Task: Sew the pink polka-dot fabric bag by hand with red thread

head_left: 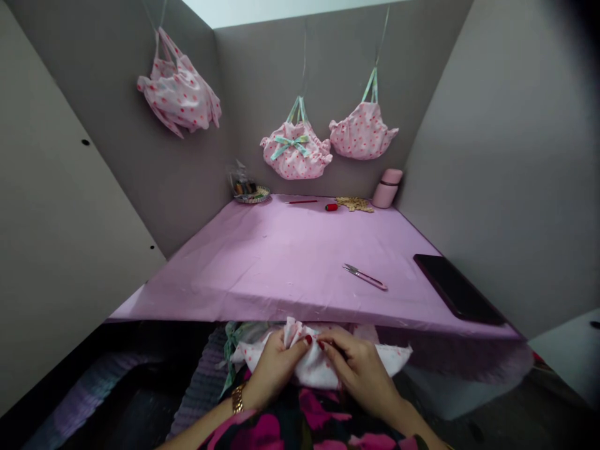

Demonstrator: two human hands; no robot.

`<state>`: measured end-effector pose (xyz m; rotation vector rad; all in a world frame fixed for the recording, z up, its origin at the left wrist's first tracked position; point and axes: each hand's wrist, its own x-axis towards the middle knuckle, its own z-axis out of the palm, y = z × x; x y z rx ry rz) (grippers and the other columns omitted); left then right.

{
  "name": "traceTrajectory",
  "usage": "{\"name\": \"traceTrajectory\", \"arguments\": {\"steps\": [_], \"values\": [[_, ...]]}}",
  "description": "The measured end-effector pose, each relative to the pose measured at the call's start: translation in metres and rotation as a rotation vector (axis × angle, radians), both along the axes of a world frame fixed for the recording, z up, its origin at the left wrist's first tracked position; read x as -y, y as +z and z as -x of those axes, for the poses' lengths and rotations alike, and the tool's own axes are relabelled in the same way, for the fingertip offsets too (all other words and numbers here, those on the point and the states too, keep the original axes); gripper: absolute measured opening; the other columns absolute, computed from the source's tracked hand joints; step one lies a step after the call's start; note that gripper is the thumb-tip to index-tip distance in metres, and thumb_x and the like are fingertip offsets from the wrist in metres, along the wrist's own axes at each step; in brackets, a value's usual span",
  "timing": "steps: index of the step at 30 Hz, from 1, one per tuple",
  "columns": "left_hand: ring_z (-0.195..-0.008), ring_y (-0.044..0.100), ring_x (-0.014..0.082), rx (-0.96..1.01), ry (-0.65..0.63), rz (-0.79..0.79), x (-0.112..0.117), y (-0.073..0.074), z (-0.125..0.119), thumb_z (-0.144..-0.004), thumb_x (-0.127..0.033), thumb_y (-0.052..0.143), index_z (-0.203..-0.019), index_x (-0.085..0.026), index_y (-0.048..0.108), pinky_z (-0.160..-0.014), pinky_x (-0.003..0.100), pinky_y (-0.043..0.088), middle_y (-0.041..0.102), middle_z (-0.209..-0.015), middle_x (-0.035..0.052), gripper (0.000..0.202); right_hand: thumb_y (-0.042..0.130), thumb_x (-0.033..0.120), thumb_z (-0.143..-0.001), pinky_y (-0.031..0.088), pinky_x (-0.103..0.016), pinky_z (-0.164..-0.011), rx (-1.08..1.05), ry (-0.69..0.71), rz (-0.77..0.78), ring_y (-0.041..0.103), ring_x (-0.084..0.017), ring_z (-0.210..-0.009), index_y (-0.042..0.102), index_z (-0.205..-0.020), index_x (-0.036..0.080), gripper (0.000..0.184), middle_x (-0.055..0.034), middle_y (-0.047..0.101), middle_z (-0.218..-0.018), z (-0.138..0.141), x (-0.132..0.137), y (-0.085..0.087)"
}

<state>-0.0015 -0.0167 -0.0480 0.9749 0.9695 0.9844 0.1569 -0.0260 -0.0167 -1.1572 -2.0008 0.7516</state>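
A white cloth with pink dots (319, 369) lies gathered over my lap, just below the table's front edge. My left hand (276, 362) pinches a bunched fold of it between thumb and fingers. Close beside, my right hand (359, 362) has thumb and index finger pressed together at the cloth; whether a needle or thread is between them is too small to tell. A green ribbon (231, 350) hangs tied in a bow at the cloth's left end. Thread snips (364, 277) lie on the table ahead of my right hand.
The table has a pink cover (262, 250). A black phone (457, 287) rests at its right edge. At the back are a woven tray (253, 197), a red pencil (301, 202), a red thread spool (331, 207), small beige pieces (354, 204) and a pink flask (387, 189). Dotted garments (296, 156) hang above.
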Motion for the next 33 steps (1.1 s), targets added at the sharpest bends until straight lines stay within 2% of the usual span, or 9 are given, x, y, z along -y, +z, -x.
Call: {"name": "traceTrajectory", "arguments": {"steps": [10,14,16,18,20,23,26,33], "values": [[-0.057,0.045,0.0115,-0.044,0.010,-0.041,0.002,0.008,-0.001,-0.067,-0.030,0.058,-0.072,-0.012,0.056,-0.057,0.023,0.036,0.053,-0.064,-0.0001,0.019,0.041,0.015,-0.082,0.041,-0.026,-0.069,0.024,0.000,0.032,0.058,-0.018,-0.080,0.061,-0.090,0.020,0.022,-0.0040,0.064,-0.086,0.001,-0.001,0.000],[-0.056,0.043,0.0109,-0.065,-0.003,-0.046,0.002,0.011,0.000,-0.068,-0.028,0.057,-0.071,-0.012,0.055,-0.055,0.023,0.035,0.050,-0.062,-0.0007,0.017,0.041,0.016,-0.083,0.039,-0.024,-0.063,0.042,-0.009,0.069,0.057,-0.017,-0.073,0.059,-0.087,0.019,0.019,-0.0027,0.063,-0.081,0.000,0.000,-0.002],[-0.055,0.042,0.0108,-0.075,-0.010,-0.047,0.003,0.012,-0.001,-0.068,-0.027,0.056,-0.070,-0.011,0.054,-0.055,0.023,0.035,0.049,-0.062,-0.0009,0.016,0.040,0.017,-0.084,0.037,-0.023,-0.056,0.047,-0.025,0.104,0.055,-0.015,-0.062,0.054,-0.094,0.018,0.018,-0.0011,0.060,-0.070,0.000,0.000,-0.004],[-0.055,0.042,0.0107,-0.083,-0.019,-0.048,0.003,0.013,-0.001,-0.068,-0.026,0.056,-0.070,-0.012,0.053,-0.055,0.023,0.035,0.049,-0.062,-0.0008,0.015,0.039,0.018,-0.084,0.034,-0.022,-0.050,0.053,-0.042,0.125,0.050,-0.014,-0.052,0.046,-0.108,0.017,0.025,0.0023,0.054,-0.058,0.000,0.000,-0.006],[-0.055,0.041,0.0107,-0.097,-0.028,-0.054,0.003,0.014,-0.001,-0.068,-0.026,0.055,-0.070,-0.012,0.053,-0.055,0.023,0.035,0.049,-0.062,-0.0007,0.015,0.040,0.019,-0.084,0.034,-0.022,-0.050,0.056,-0.029,0.128,0.049,-0.014,-0.051,0.043,-0.114,0.017,0.030,0.0032,0.051,-0.055,0.000,-0.001,-0.007],[-0.054,0.040,0.0105,-0.152,-0.026,-0.080,0.003,0.013,-0.001,-0.068,-0.027,0.054,-0.067,-0.013,0.052,-0.053,0.022,0.033,0.047,-0.060,-0.0015,0.015,0.041,0.019,-0.084,0.036,-0.022,-0.056,0.042,0.015,0.137,0.053,-0.015,-0.062,0.053,-0.097,0.018,0.017,-0.0004,0.057,-0.068,0.000,-0.002,-0.007],[-0.054,0.038,0.0102,-0.219,-0.013,-0.108,0.001,0.010,-0.001,-0.068,-0.027,0.054,-0.063,-0.014,0.050,-0.052,0.021,0.032,0.044,-0.058,-0.0027,0.015,0.041,0.020,-0.085,0.035,-0.022,-0.054,0.051,0.007,0.149,0.053,-0.014,-0.060,0.053,-0.081,0.017,0.013,-0.0006,0.058,-0.067,-0.001,-0.002,-0.006],[-0.056,0.039,0.0104,-0.237,0.011,-0.114,0.001,0.009,0.000,-0.068,-0.029,0.054,-0.063,-0.015,0.047,-0.053,0.021,0.033,0.043,-0.059,-0.0036,0.016,0.041,0.022,-0.085,0.034,-0.021,-0.053,0.026,-0.005,0.155,0.051,-0.014,-0.058,0.053,-0.077,0.016,0.016,0.0001,0.056,-0.063,0.000,0.000,-0.005]]}}
